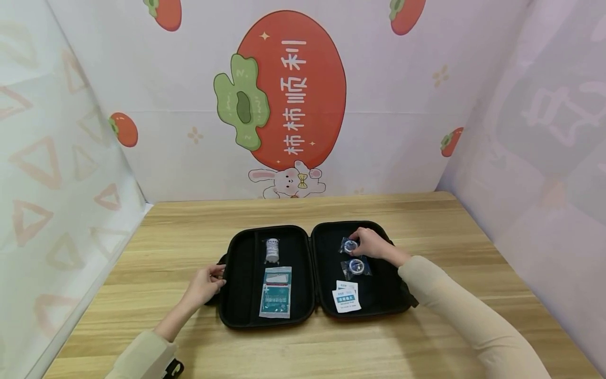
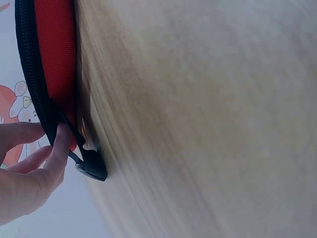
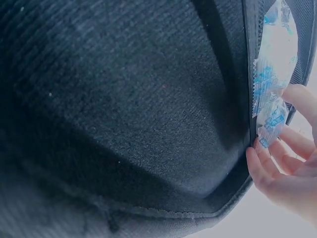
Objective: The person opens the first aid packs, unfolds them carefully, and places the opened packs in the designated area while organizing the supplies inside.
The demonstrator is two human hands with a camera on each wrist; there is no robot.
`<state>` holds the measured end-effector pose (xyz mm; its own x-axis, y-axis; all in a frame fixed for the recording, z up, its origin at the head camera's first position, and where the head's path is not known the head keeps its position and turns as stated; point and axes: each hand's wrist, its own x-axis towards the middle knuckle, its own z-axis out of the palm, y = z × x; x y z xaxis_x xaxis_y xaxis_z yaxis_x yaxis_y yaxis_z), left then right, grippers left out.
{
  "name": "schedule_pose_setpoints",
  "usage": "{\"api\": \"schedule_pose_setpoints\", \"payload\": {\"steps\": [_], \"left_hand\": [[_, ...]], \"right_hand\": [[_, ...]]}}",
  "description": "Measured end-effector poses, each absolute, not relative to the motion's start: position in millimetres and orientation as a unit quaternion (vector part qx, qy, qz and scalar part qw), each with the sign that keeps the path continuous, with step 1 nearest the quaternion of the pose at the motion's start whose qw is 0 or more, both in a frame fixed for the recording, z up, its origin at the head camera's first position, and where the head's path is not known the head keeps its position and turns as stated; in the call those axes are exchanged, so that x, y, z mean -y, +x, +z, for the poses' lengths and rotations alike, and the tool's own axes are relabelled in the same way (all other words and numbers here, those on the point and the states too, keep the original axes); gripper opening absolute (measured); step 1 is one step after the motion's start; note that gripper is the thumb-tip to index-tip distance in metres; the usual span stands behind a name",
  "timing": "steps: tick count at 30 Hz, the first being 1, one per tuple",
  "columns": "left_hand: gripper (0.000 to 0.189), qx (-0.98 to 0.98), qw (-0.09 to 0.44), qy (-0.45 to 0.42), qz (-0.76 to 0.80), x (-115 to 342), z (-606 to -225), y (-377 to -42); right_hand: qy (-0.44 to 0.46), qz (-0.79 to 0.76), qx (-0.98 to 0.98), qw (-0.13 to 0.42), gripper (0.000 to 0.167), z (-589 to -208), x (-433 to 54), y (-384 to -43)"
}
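A black zip case (image 1: pixel 239 279) lies unfolded on the table, its outside red in the left wrist view. At its left rim, my left hand (image 1: pixel 203 287) pinches the zipped edge (image 2: pixel 32 64) between thumb and fingers, beside the black zip pull (image 2: pixel 92 166). Over the right half, my right hand (image 1: pixel 371 245) pinches a small round roll in clear wrap (image 1: pixel 349 246). Blue-printed clear wrapping (image 3: pixel 275 119) shows between its fingers in the right wrist view. Just below sits a second wrapped roll (image 1: pixel 356 267). Small white sachets (image 1: pixel 347 300) lie nearer the front.
In the left half, a white wrapped cylinder (image 1: pixel 272 250) is tucked above a green and white flat packet (image 1: pixel 275 295). A raised divider (image 1: pixel 255 263) runs along that half. The wooden table (image 1: pixel 331 352) reaches back to a printed cloth wall (image 1: pixel 388 158).
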<state>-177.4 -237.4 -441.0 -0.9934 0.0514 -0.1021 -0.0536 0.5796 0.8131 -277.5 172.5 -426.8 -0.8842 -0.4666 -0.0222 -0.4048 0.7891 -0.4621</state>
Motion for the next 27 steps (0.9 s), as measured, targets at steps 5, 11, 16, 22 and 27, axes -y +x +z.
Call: {"api": "schedule_pose_setpoints", "payload": {"steps": [5, 11, 16, 22, 27], "left_hand": [[0.039, -0.890, 0.059, -0.001, 0.452, 237, -441, -177], [0.039, -0.891, 0.054, 0.001, 0.450, 237, -441, -178], [0.039, -0.892, 0.054, -0.001, 0.448, 237, -441, -178], [0.039, -0.893, 0.056, -0.003, 0.448, 238, -440, -177], [0.039, -0.893, 0.054, 0.000, 0.446, 238, -442, -178]], "right_hand": [[-0.231, -0.235, -0.942, 0.065, 0.036, -427, -174, -277], [-0.235, -0.242, -0.940, 0.053, 0.035, -423, -178, -278], [-0.242, -0.251, -0.937, 0.041, 0.034, -418, -184, -282], [-0.232, -0.279, -0.930, 0.059, 0.034, -413, -193, -285], [-0.233, -0.286, -0.927, 0.063, 0.035, -410, -201, -285]]}}
